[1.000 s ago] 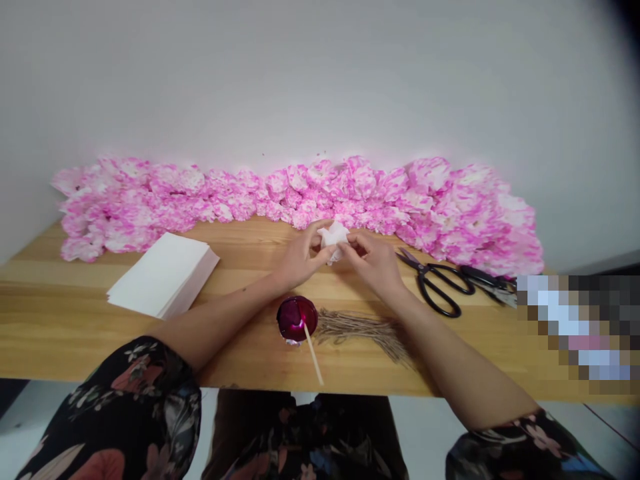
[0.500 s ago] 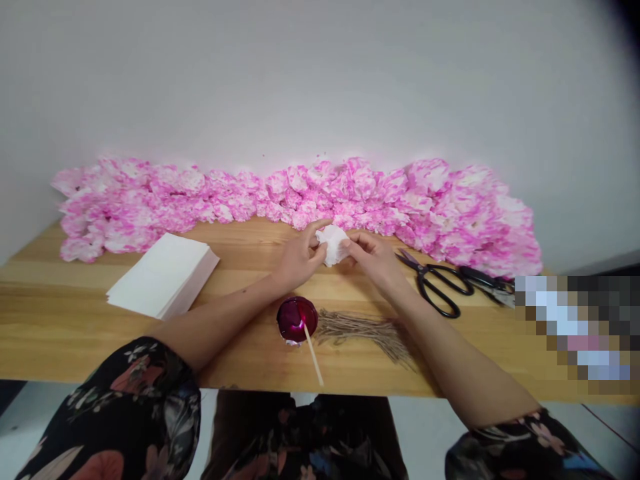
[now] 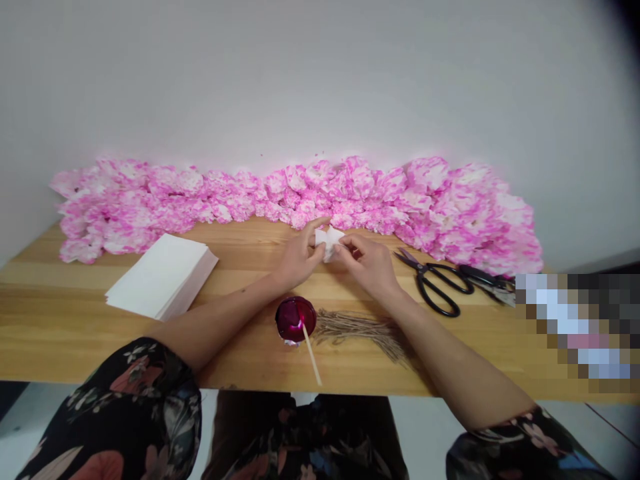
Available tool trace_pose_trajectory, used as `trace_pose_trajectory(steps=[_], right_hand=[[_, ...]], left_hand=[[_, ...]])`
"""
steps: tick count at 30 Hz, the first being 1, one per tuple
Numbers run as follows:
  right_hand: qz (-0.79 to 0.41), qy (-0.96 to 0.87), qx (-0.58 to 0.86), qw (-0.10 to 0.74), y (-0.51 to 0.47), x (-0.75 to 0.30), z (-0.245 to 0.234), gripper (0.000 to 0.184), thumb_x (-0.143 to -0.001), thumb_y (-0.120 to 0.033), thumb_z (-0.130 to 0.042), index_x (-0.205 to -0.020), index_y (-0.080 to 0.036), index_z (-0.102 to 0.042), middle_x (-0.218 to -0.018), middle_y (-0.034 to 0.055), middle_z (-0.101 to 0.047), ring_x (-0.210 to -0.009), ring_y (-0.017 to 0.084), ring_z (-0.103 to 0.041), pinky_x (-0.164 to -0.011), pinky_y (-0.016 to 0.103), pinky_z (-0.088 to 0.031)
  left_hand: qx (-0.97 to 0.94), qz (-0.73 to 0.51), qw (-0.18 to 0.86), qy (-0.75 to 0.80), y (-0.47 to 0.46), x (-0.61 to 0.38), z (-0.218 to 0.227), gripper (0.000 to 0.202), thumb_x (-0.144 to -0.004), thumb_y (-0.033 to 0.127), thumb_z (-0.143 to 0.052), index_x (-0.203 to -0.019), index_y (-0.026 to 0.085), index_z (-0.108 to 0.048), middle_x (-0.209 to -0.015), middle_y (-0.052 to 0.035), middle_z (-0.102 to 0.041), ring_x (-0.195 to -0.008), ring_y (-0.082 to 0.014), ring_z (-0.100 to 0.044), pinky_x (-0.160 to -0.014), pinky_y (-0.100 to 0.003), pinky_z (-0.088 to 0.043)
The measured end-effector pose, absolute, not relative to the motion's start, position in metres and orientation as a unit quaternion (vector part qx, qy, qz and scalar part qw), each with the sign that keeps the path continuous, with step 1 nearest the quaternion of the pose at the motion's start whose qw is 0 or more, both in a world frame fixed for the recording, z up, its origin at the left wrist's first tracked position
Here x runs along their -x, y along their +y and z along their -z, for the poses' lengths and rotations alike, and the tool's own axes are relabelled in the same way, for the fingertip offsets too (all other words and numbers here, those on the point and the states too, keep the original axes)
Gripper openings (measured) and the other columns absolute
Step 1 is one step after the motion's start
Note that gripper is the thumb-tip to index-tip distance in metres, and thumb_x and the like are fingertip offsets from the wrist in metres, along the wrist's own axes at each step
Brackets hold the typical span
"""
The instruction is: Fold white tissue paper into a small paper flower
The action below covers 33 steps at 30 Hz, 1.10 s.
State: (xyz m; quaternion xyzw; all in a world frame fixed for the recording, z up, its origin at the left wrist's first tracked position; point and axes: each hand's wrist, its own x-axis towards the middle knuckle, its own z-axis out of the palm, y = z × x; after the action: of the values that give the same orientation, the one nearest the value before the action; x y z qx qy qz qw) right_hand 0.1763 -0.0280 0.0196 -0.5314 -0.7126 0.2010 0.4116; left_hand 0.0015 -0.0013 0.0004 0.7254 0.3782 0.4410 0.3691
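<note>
Between my hands, over the middle of the table, is a small crumpled piece of white tissue paper (image 3: 329,241). My left hand (image 3: 300,257) grips its left side between thumb and fingers. On its right side, the fingertips of my right hand (image 3: 369,261) pinch the paper. Below my hands stands a round container of dark magenta liquid (image 3: 294,319), with a thin wooden stick (image 3: 313,355) leaning out over its near rim. A bundle of thin brown twig-like stems (image 3: 363,327) lies beside it, partly under my right forearm.
Pink-and-white paper flowers (image 3: 465,207) form a long bank along the wall. A stack of white paper sheets (image 3: 160,273) lies on the left of the wooden table (image 3: 50,333). Black-handled scissors (image 3: 435,283) and a second black-handled cutter (image 3: 487,281) lie at right, near a blurred-out patch.
My right hand has shifted slightly left, closer to my left hand. The tissue paper between them has become more gathered and shows a smaller, more pointed outline.
</note>
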Motion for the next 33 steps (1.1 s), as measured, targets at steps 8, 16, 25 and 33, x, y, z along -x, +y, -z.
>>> trace_pose_trajectory(steps=[8, 16, 25, 33], right_hand=[[-0.249, -0.674, 0.543, 0.434, -0.030, -0.176, -0.029, 0.018, -0.083, -0.039, -0.062, -0.081, -0.021, -0.066, -0.074, 0.0009, -0.067, -0.066, 0.016, -0.055, -0.061, 0.029, -0.039], [-0.252, -0.647, 0.548, 0.466, -0.026, -0.179, -0.021, 0.016, -0.083, -0.035, -0.059, -0.081, -0.020, -0.065, -0.073, 0.0005, -0.066, -0.062, 0.014, -0.054, -0.060, 0.028, -0.038], [-0.135, -0.723, 0.564, 0.374, -0.033, -0.173, -0.025, 0.018, -0.086, -0.039, -0.061, -0.087, -0.022, -0.067, -0.079, 0.0030, -0.068, -0.067, 0.017, -0.056, -0.061, 0.030, -0.037], [-0.286, -0.588, 0.569, 0.498, -0.013, -0.193, -0.016, 0.031, -0.088, -0.051, -0.057, -0.078, -0.022, -0.065, -0.074, 0.0012, -0.064, -0.066, 0.016, -0.056, -0.060, 0.028, -0.042]], left_hand=[[-0.775, -0.405, 0.278, 0.397, -0.006, 0.001, -0.006, 0.052, -0.089, 0.022, -0.051, -0.141, 0.019, -0.048, -0.117, -0.0097, -0.068, -0.093, -0.0207, -0.066, -0.090, -0.035, -0.051], [-0.801, -0.368, 0.252, 0.399, -0.007, 0.003, -0.007, 0.056, -0.089, 0.024, -0.051, -0.145, 0.021, -0.045, -0.103, -0.0063, -0.070, -0.085, -0.0194, -0.065, -0.085, -0.034, -0.050], [-0.768, -0.409, 0.302, 0.389, -0.004, 0.001, -0.002, 0.052, -0.091, 0.026, -0.052, -0.142, 0.021, -0.048, -0.091, -0.0042, -0.069, -0.079, -0.0177, -0.064, -0.085, -0.033, -0.050], [-0.750, -0.418, 0.341, 0.382, -0.003, 0.003, -0.001, 0.058, -0.090, 0.026, -0.054, -0.146, 0.021, -0.043, -0.095, -0.0044, -0.069, -0.075, -0.0156, -0.063, -0.077, -0.030, -0.052]])
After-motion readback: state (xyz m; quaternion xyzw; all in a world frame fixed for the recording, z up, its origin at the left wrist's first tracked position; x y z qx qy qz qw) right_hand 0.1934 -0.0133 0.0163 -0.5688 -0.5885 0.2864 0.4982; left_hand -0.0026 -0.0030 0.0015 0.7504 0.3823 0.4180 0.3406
